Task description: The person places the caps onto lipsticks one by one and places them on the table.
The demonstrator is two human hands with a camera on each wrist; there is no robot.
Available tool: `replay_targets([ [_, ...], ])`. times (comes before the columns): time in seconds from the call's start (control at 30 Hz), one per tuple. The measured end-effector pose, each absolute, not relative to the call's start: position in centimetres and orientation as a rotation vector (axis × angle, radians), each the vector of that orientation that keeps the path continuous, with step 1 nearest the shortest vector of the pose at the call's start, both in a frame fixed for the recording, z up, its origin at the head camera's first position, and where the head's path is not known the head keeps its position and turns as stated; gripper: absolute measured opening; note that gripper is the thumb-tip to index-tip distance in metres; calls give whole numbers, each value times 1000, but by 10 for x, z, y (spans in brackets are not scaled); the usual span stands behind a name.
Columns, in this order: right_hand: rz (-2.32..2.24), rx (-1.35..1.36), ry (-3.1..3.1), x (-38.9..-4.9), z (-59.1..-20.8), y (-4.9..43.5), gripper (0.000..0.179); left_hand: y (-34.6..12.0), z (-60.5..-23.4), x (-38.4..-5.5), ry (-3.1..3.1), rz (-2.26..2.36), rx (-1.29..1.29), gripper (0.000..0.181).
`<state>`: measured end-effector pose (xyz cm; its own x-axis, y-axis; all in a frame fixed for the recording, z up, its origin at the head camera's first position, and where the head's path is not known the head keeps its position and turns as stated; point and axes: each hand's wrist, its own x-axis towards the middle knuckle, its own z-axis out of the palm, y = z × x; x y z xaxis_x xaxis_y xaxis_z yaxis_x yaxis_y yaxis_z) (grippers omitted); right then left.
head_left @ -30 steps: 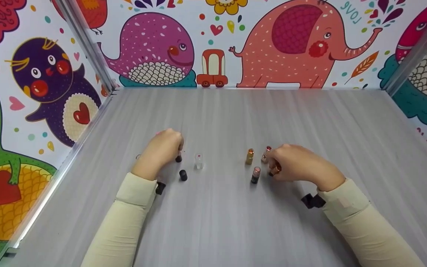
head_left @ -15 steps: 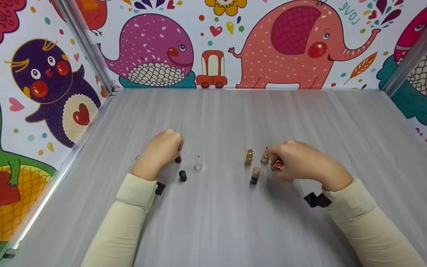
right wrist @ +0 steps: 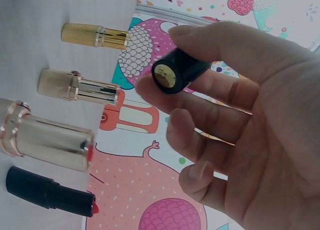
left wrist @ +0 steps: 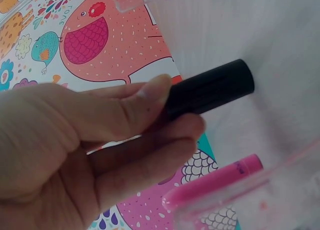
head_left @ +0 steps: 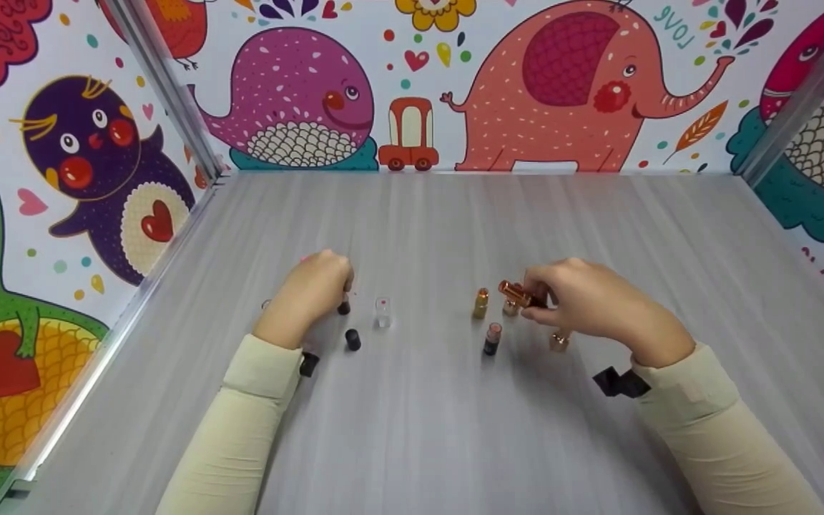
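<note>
My left hand (head_left: 312,282) pinches a black lipstick cap (left wrist: 212,87) between thumb and fingers, low over the table. My right hand (head_left: 594,300) holds a lipstick with a copper tube (head_left: 514,292) and black base (right wrist: 181,70) in a thumb-and-finger pinch. It is raised and tilted above the tabletop; the other fingers are loosely bent. Around that hand stand opened lipsticks: a slim gold one (head_left: 481,303), one with a black base and pink tip (head_left: 492,339), and a pale gold one (head_left: 558,340). A black one with a red tip (right wrist: 52,192) shows in the right wrist view.
Near my left hand stand another black cap (head_left: 352,339) and a clear cap (head_left: 383,312). A pink tube (left wrist: 215,182) lies beyond the fingers in the left wrist view. The grey table (head_left: 412,429) is bounded by printed panels (head_left: 412,64) behind and at the sides.
My right hand has risen slightly and shifted right. The copper lipstick has tipped from upright-looking to slanting left, and a pale gold lipstick has come into view beneath. My left hand stays put.
</note>
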<state>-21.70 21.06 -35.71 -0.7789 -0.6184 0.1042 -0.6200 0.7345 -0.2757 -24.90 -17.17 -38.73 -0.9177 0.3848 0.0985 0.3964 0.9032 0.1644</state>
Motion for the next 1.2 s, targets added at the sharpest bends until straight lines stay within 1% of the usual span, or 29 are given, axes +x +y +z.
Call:
replay_targets([
  [0.4,495,1067,-2841,-219,-359,213,17,-172,-386,-249,-3065,-270,-595,13],
  [0.8,610,1093,-2745,-223,-357,211,18,-168,-387,-248,-3097,-279,-520,16],
  [1.2,593,1081,-2743,-221,-358,211,19,-168,-386,-246,-3077,-274,-560,19],
])
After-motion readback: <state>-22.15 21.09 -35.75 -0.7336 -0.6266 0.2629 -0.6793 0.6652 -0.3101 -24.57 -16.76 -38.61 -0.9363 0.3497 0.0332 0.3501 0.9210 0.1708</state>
